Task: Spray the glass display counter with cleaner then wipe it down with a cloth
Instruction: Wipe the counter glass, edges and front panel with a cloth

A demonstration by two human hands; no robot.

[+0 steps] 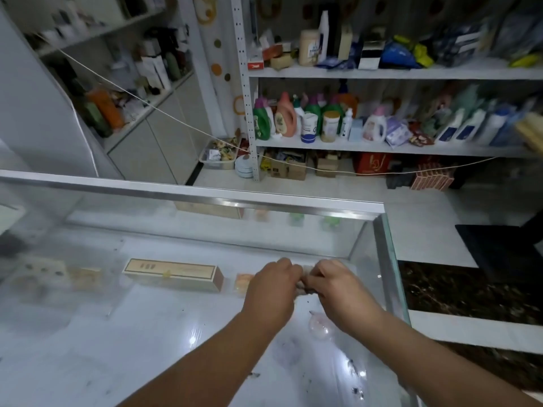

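The glass display counter (205, 198) fills the lower half of the view, its top streaked and hazy with a metal rim at the back. Over its right part my left hand (271, 289) and my right hand (338, 289) meet, and both grip a small bunched-up pale cloth (302, 284) between them. Most of the cloth is hidden by my fingers. No spray bottle shows near my hands.
Inside the counter lie a long tan box (173, 274) and small packets. Behind stand white shelves (382, 73) of bottles and cartons, a white cabinet (158, 142) at left, and a thin cord (176, 117) strung across. The counter's right edge (393, 259) drops to dark flooring.
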